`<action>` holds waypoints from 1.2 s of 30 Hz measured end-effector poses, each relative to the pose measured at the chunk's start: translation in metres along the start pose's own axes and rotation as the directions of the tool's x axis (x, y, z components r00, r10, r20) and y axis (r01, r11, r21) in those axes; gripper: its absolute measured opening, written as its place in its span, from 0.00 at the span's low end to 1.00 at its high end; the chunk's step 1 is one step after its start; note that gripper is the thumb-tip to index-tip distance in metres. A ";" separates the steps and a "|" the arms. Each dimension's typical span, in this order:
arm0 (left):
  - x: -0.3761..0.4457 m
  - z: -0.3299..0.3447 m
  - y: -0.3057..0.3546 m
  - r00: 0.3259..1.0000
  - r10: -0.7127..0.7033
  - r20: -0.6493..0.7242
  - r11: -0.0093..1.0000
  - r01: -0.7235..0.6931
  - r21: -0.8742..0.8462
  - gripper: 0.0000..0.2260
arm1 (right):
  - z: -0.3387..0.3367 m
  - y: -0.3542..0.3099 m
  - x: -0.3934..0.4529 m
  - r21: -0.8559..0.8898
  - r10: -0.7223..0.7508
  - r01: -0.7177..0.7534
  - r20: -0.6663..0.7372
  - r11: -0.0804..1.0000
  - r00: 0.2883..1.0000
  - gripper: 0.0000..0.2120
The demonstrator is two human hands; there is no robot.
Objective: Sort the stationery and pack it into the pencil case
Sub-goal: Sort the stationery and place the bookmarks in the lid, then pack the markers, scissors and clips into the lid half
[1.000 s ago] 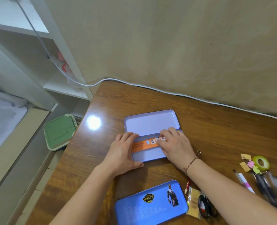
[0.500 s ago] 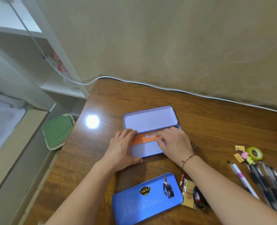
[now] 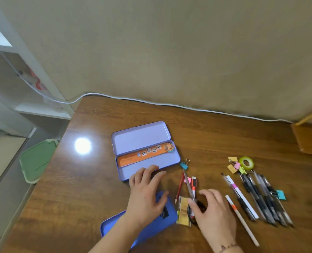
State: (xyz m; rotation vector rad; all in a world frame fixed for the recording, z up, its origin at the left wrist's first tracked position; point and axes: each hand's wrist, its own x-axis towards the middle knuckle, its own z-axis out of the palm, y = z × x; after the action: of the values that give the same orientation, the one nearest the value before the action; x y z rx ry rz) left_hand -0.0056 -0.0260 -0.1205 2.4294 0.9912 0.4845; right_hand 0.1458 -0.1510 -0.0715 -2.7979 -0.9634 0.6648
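Two hands are seen over a wooden desk [image 3: 96, 179]. An open lilac pencil case [image 3: 146, 157] lies near the desk's middle, lid folded back toward the wall; an orange ruler [image 3: 144, 154] with printed characters rests along the far side of its tray. Left hand [image 3: 146, 196] is spread flat just in front of the case, fingers loose, nothing gripped, fingertips at the case's near edge; the palm lies over a closed blue tin [image 3: 151, 229]. Right hand [image 3: 213, 214] is placed to the right of the case, fingers curled at the handles of a pair of scissors [image 3: 189, 189]; whether they are actually clasped cannot be told. Beside the scissors a red pencil [image 3: 179, 187] and a small gold packet [image 3: 183, 210] are noted. Further right of the case, a row of pens [image 3: 261, 198], binder clips [image 3: 236, 166] and a green tape roll [image 3: 246, 163] are laid out.
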 end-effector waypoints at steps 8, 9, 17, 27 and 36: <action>0.016 -0.004 -0.028 0.973 -0.202 -0.115 0.967 0.216 0.136 0.10 | -0.011 -0.009 0.004 0.141 0.092 -0.104 0.088 0.985 0.992 0.07; 0.014 -0.003 -0.031 0.977 -0.180 -0.110 0.972 0.194 0.135 0.09 | -0.014 -0.005 0.004 0.204 0.115 -0.140 0.128 0.969 0.985 0.07; -0.009 -0.005 -0.029 0.994 -0.086 -0.069 0.993 0.091 0.075 0.12 | -0.062 -0.018 0.008 0.764 0.132 -0.253 0.217 0.594 0.967 0.02; -0.028 -0.030 -0.046 0.883 -0.336 -0.328 0.906 0.207 -0.370 0.16 | 0.017 -0.122 0.048 0.774 -0.002 -0.265 0.325 0.575 0.946 0.15; -0.014 -0.036 -0.066 0.968 -0.209 -0.140 0.971 0.189 -0.145 0.16 | 0.033 -0.154 0.048 0.675 0.084 -0.544 0.587 0.498 0.805 0.07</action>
State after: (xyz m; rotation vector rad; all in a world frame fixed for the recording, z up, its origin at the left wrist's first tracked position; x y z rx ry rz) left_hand -0.0692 0.0163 -0.1283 2.1740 1.2152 0.6527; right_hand 0.0787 -0.0013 -0.0817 -1.9260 -0.0016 1.4691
